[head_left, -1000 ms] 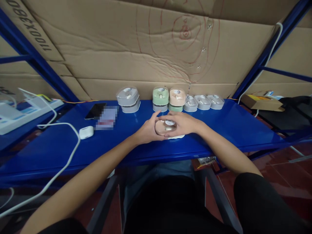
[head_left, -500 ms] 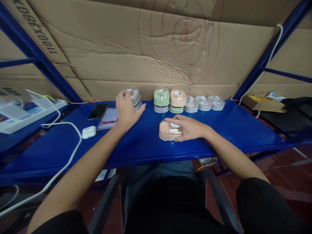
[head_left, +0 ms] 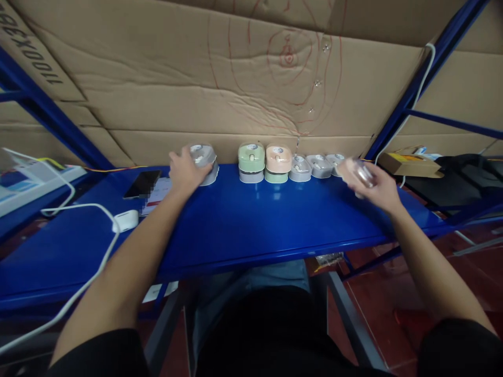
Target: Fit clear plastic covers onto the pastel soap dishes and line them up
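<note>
Two hands over the blue steel shelf (head_left: 251,220): what is each one doing?

The left hand (head_left: 184,170) is cupped against a stack of two translucent grey plastic boxes (head_left: 204,156), its fingers on the upper lid. Whether it is actually gripping them, I can't tell.

And the right hand?

The right hand (head_left: 373,189) is curled around a small translucent box (head_left: 362,173), holding it from the side. Motion blur hides the box's colour and details.

Where is that box, exactly?

It's in that hand, at the right end of the row, just beside the last single grey box (head_left: 335,163). I can't tell whether it touches the shelf.

What stands between the hands?

A green box on a grey one (head_left: 251,156), a peach box on a green one (head_left: 278,158), and two more single grey boxes (head_left: 299,168) (head_left: 319,166).

Anything left of the left hand?

A black smartphone (head_left: 142,184), a pixelated paper (head_left: 156,196), a white earbud case (head_left: 126,220) and a white cable (head_left: 84,251).
</note>
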Motion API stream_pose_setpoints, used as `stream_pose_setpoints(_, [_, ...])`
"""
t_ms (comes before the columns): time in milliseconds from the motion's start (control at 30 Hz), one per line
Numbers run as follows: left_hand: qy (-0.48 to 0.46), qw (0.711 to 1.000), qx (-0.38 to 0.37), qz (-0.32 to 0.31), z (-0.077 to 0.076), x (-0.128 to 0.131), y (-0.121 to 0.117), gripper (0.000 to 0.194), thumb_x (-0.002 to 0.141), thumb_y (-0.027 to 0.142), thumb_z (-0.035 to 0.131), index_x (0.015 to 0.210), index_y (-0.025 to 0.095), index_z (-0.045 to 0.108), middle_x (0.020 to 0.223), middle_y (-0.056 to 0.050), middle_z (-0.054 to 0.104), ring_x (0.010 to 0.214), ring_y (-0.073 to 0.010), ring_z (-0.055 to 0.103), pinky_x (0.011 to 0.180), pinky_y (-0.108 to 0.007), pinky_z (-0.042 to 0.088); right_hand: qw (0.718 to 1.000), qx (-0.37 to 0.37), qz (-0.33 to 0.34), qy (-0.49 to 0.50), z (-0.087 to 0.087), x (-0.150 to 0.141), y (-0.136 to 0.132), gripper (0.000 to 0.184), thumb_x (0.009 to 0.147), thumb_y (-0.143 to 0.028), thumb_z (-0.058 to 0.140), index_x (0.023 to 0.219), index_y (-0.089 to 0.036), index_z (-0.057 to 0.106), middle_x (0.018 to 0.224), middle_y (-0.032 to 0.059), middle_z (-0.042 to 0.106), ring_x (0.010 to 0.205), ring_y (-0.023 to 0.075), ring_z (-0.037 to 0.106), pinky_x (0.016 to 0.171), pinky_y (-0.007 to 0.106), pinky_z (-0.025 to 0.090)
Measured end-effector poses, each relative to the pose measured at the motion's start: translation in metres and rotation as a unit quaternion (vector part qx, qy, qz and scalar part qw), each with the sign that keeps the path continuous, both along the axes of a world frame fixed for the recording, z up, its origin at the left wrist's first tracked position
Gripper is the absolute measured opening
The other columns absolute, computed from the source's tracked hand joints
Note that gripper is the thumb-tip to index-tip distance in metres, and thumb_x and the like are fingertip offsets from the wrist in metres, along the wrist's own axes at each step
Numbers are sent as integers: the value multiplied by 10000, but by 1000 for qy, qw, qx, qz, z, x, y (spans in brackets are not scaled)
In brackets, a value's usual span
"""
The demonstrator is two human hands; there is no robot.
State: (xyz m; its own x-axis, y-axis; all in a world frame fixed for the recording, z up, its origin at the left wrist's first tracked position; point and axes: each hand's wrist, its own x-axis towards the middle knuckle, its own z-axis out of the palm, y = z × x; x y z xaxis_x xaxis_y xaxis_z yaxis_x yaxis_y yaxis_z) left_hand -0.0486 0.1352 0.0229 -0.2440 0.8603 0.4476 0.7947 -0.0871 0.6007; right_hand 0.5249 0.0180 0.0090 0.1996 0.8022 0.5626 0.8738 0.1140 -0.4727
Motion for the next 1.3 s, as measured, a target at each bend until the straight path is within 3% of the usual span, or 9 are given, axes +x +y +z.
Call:
stream_pose_setpoints(100, [-40,998,34,-31,-4,-5,-1,1093,802,851,804,1551,92,561,1447,-178,576,1555,-569,449,1185,-722,382,990,-1,-144,5,22,7,57,892,827,-581,925,1527,-76,704,1388,317,754,1327,420,719,1098,516,533])
stream_pose_setpoints(300, [-25,999,30,-17,-6,0,-9,997,826,737,853,1535,107,545,1486,-195,538,1535,-519,490,1226,-697,378,965,-148,-215,4,57,-31,139,903,820,-577,940,1494,-38,677,1514,396,617,1273,344,683,983,472,486])
stream_pose_setpoints(500, [-2,999,26,22,-2,7,-12,834,861,421,900,1564,148,543,1551,-205,499,1505,-477,556,1263,-649,440,951,-179,-253,3,60,-49,149,878,826,-521,969,1495,-47,655,1549,418,558,1338,417,632,1044,584,469])
stream_pose_setpoints(633, [-3,993,116,-9,2,12,-20,813,871,382,876,1573,166,528,1590,-197,495,1502,-438,549,1269,-642,459,970,-5,-244,-9,61,-51,134,586,1030,-458,747,1436,-42,676,1529,387,582,1430,451,578,1162,644,405])
stream_pose_setpoints(700, [20,981,171,-88,2,21,-30,776,868,386,870,1544,192,542,1576,-165,536,1502,-416,546,1283,-632,454,977,117,-175,-19,59,-61,122,407,1070,-385,645,1339,-88,717,1456,328,643,1416,424,587,1185,636,414])
stream_pose_setpoints(800, [84,939,192,-273,-4,44,-52,729,835,384,880,1479,216,584,1525,-147,626,1483,-408,578,1302,-625,450,979,192,57,-43,52,-98,97,349,1085,-480,571,1186,-195,746,1271,213,735,1276,391,669,1155,648,490])
stream_pose_setpoints(967, [80,883,69,-457,-25,77,-86,951,777,410,926,1606,227,497,1643,-175,601,1514,-423,608,1301,-586,495,892,34,432,-127,27,-192,52,950,806,-799,877,1554,-264,640,1633,186,617,1517,447,581,1265,655,483])
stream_pose_setpoints(1133, [10,880,-17,-474,-40,83,-96,1096,724,440,960,1647,225,411,1642,-202,604,1515,-448,620,1259,-601,538,866,-89,467,-154,-1,-237,30,1208,775,-807,905,1731,-226,450,1551,220,671,1399,460,668,1146,638,587])
stream_pose_setpoints(1300, [-8,886,-63,-460,-44,78,-91,1217,691,508,986,1688,213,352,1561,-209,646,1457,-437,663,1245,-632,537,879,-64,462,-101,0,-215,34,1065,845,-834,829,1679,-247,526,1557,204,682,1373,445,690,1157,656,574])
